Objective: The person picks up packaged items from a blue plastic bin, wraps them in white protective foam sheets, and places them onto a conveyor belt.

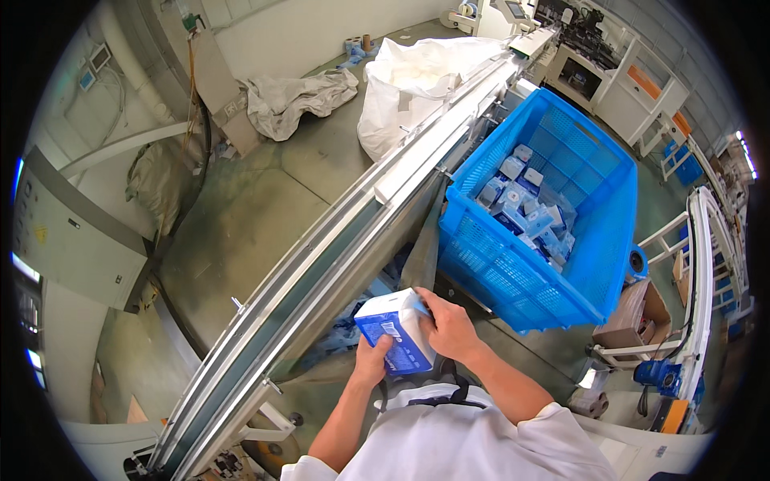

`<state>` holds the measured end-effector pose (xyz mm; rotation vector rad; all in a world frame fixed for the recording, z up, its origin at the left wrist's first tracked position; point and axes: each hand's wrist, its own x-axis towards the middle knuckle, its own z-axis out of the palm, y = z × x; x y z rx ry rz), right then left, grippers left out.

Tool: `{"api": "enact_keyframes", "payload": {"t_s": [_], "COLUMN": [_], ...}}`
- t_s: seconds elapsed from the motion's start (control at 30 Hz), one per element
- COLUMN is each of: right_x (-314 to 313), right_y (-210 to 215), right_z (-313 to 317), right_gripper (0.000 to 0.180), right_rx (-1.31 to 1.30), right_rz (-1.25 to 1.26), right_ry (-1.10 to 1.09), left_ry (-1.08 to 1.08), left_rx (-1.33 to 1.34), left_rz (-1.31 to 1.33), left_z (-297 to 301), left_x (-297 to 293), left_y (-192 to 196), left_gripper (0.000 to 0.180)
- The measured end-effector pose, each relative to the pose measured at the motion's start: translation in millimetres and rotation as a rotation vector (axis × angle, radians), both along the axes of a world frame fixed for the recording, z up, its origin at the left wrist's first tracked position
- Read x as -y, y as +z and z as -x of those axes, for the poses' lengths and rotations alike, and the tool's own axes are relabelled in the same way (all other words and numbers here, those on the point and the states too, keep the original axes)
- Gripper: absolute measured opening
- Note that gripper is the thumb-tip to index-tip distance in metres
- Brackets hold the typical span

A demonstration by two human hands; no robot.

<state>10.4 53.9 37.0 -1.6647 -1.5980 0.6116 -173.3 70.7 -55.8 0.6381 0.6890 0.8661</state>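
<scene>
Holding a blue-and-white carton (397,331) in both hands, I have it low in the frame, near 6 o'clock from the picture's middle, just in front of my chest. My left hand (371,359) grips it from below at its 7 o'clock corner, fingers curled up onto the blue face. My right hand (449,327) is closed over its 3 o'clock side, fingertips pressing on the white top edge where a flap seems to lift; I cannot tell whether the flap is open. The carton sits tilted, white top facing up and toward 11 o'clock.

My white sleeves and the white garment (473,441) fill the bottom edge beneath the carton.

Just beyond the carton, toward 10 o'clock, a long conveyor (337,256) with pale side rails runs on a diagonal from 7 o'clock up to 1 o'clock across the view. Its belt near me carries nothing I can make out.

At 2 o'clock from the carton, a large blue plastic crate (553,240) leans against the conveyor's side, tipped with its open mouth toward me. Many small blue-and-white boxes (525,204) lie heaped in its lower part.

Farther out at 12 o'clock, a big white bulk sack (405,88) stands on the concrete floor (241,208) beside the conveyor, and a crumpled grey sheet (293,96) lies at 11 o'clock. An open cardboard box (634,317) sits at 3 o'clock, under the crate.
</scene>
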Motion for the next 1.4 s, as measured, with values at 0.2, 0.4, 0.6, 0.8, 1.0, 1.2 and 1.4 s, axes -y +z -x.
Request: {"api": "enact_keyframes", "payload": {"t_s": [0.2,0.4,0.6,0.8,1.0,1.2,1.4], "right_x": [40.7,88.5,155.6,170.0,180.5,111.1,83.5], "right_y": [3.5,-44.9,-70.1,-53.1,-32.4,-70.7,-91.7], "right_z": [-45.4,-121.4,-107.1,-147.7,-143.7,-75.4,-98.2], "right_gripper": [0.007,0.016,0.018,0.030,0.039,0.031,0.082], "right_rx": [0.170,-0.433,-1.567,-1.045,-0.554,-1.103,-1.824], "right_rz": [-0.233,0.172,0.546,0.344,0.078,0.698,1.108], "right_ry": [-0.045,-0.064,-0.093,-0.187,-0.018,0.258,0.435], "left_ry": [0.137,0.107,-0.113,-0.261,-0.563,-1.123,-0.704], "left_rx": [-0.015,-0.067,-0.069,-0.155,-0.109,-0.151,-0.522], "left_rz": [-0.124,-0.259,-0.499,0.314,0.446,0.119,-0.378], "left_z": [-61.3,-105.2,-103.1,-80.5,-61.3,-80.1,-57.2], "left_x": [24.6,66.9,99.2,169.0,195.4,158.1,100.1], "left_y": [52.5,80.3,79.9,83.8,63.5,64.9,113.4], "left_gripper": [0.059,0.046,0.073,0.090,0.087,0.072,0.060]}}
